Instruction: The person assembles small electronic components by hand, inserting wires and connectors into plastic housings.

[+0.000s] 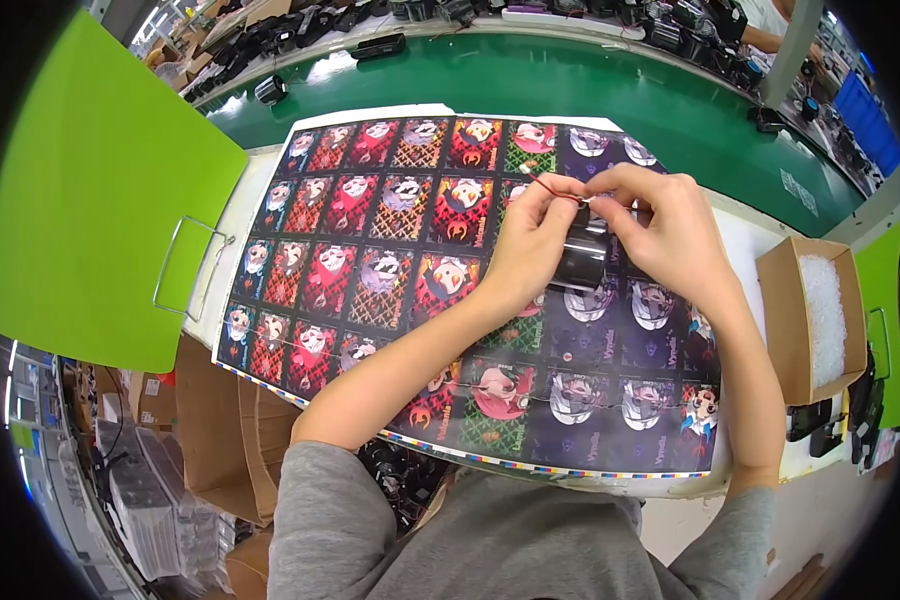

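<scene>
Between my fingers sits a glossy black cylindrical part point(581, 258) with a thin red wire point(550, 186). Beneath it lies a printed sheet of cartoon portraits point(370, 250) in red, orange, green and purple checks. Green conveyor belt point(530, 85) beyond; my sleeves are grey.

A small black cylindrical part point(580, 257) stands roughly upright between the two hands, above the printed sheet that covers the bench. Its smooth, glossy side faces the camera, and its top end is hidden under the fingertips. A thin red wire point(553, 187) runs from the top of the part up and to the left, ending in a small pale tip.
</scene>
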Demonstrator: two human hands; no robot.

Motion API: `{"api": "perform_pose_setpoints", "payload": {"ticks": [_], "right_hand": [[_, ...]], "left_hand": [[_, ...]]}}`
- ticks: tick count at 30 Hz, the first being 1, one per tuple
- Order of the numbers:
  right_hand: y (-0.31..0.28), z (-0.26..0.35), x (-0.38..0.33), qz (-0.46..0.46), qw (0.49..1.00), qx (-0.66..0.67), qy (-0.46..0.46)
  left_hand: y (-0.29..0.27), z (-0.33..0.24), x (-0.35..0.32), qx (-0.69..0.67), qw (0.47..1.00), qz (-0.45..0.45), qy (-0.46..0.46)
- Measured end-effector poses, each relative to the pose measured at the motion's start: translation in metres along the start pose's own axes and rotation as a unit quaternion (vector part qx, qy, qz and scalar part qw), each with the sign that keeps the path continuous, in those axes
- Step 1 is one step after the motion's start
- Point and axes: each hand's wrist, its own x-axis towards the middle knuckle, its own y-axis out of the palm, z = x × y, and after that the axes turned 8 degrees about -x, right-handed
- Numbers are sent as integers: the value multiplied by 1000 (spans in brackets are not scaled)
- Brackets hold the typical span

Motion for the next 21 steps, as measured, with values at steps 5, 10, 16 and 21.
{"api": "perform_pose_setpoints", "payload": {"ticks": [5, 10, 16, 21], "right_hand": [[-5, -20, 6, 54, 956, 267, 112], [-54, -46, 1, 297, 949, -46, 98], [-46, -55, 2, 391, 905, -63, 153], [-28, -58, -1, 386, 912, -72, 115]], "left_hand": [[-13, 1, 7, 37, 999, 8, -3], [-22, -10, 12, 107, 993, 32, -32], [-30, -32, 13, 419, 903, 43, 82], [-40, -37, 16, 528, 847, 9, 61]]}}
